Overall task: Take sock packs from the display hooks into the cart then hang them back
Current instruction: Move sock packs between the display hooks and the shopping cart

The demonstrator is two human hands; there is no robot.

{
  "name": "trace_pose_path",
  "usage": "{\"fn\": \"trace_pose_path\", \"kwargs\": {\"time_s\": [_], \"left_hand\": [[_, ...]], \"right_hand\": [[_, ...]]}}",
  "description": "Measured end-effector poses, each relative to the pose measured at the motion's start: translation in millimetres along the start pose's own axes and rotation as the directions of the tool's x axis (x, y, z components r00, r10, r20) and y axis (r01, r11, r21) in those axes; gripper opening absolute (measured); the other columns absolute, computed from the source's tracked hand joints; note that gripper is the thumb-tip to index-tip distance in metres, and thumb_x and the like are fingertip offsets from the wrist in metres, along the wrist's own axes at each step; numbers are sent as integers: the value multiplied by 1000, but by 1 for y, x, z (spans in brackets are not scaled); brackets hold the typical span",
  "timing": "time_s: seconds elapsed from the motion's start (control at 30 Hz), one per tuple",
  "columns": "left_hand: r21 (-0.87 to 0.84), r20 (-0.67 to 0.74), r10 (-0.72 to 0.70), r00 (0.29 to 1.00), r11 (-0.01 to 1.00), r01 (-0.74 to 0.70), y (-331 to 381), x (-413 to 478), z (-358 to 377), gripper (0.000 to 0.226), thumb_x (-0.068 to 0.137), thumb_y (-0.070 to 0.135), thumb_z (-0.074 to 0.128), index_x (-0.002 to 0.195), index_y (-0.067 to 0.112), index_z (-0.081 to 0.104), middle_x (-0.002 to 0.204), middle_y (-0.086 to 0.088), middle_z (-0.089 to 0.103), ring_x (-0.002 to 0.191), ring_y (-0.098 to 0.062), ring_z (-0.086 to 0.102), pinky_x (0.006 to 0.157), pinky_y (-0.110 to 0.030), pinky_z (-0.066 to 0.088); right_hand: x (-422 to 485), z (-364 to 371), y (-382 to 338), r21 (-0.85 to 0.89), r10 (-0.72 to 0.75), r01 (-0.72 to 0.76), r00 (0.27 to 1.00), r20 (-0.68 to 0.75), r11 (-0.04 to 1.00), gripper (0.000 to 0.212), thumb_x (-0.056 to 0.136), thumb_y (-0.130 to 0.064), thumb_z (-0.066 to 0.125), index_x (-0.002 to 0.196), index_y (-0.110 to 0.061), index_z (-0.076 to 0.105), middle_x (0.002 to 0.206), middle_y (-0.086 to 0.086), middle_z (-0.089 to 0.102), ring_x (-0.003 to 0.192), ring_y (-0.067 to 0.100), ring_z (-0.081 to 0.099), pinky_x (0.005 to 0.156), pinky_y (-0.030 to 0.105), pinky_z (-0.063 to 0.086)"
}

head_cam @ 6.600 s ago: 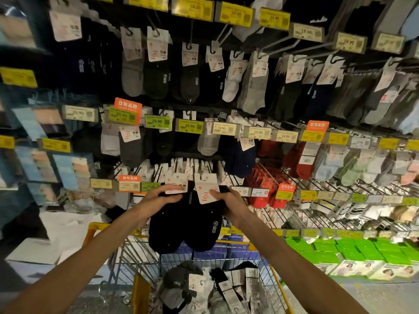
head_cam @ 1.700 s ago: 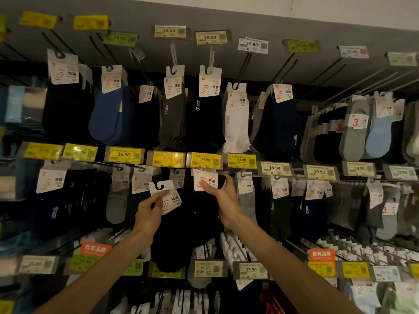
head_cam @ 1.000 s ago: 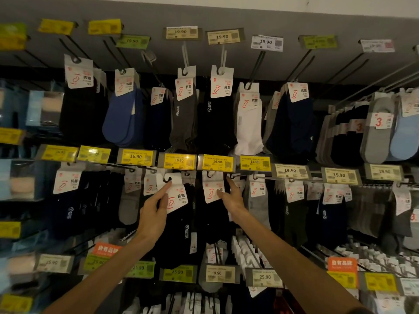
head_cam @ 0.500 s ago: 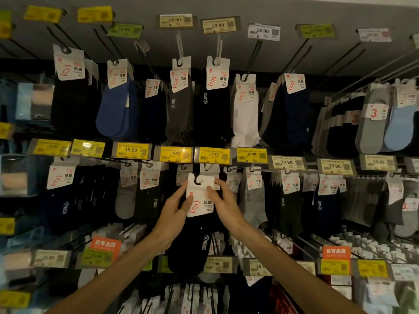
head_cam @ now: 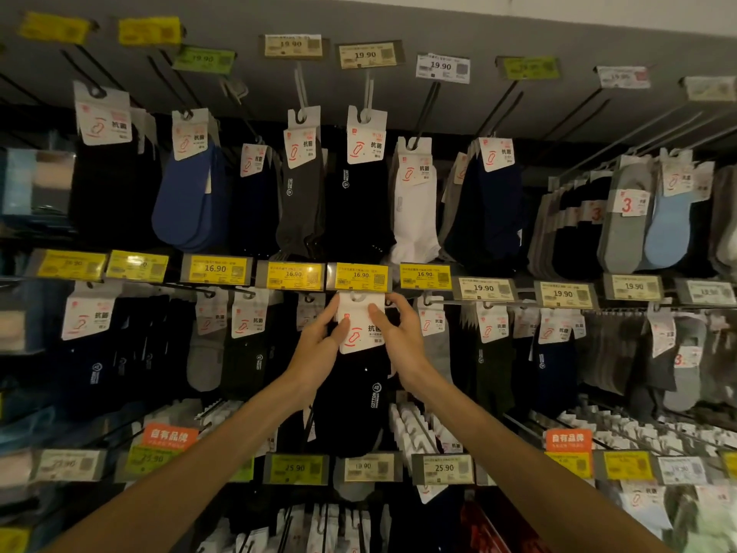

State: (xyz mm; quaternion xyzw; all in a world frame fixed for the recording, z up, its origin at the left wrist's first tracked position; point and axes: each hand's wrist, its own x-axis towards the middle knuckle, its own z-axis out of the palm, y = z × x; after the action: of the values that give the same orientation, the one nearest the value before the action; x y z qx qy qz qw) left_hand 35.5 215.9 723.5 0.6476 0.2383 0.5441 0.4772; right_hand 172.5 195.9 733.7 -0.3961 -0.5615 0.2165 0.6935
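A black sock pack (head_cam: 351, 401) with a white header card (head_cam: 361, 325) hangs in the middle row of the display wall. Its card top sits right under a yellow 16.90 price tag (head_cam: 361, 276), where the hook is hidden. My left hand (head_cam: 319, 345) pinches the card's left edge. On the other side my right hand (head_cam: 395, 333) pinches the right edge, thumb on the card's face. The cart is out of view.
Rows of hanging sock packs fill the wall: a white pack (head_cam: 414, 205) and a blue pack (head_cam: 191, 197) above, grey and dark packs to both sides. Long metal hooks (head_cam: 598, 117) jut out at the upper right. More price tags (head_cam: 442, 468) line the lower rail.
Both hands raised the black pack up and slightly right, from below the price rail to its card top touching under the 16.90 tag. Earlier the left hand held it alone.
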Motion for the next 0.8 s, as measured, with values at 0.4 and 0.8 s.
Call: {"fn": "trace_pose_path", "kwargs": {"time_s": [0.4,0.8], "left_hand": [[43,-18,49,999,998,-49,-3,18,5,37,103,15,47,137,29,50,114,3,67,94,-6,68,70,-16,54],[64,-88,73,993,996,-67,-22,34,0,38,103,15,47,140,26,51,110,2,68,97,-11,68,71,-19,54]], "right_hand": [[24,3,8,-14,-1,0,999,-50,1000,27,95,-22,62,122,-24,62,110,-2,71,96,14,69,75,24,56],[31,4,20,-65,-17,14,999,-43,998,21,95,-22,62,114,-17,66,102,-2,71,92,15,69,72,22,55]]}}
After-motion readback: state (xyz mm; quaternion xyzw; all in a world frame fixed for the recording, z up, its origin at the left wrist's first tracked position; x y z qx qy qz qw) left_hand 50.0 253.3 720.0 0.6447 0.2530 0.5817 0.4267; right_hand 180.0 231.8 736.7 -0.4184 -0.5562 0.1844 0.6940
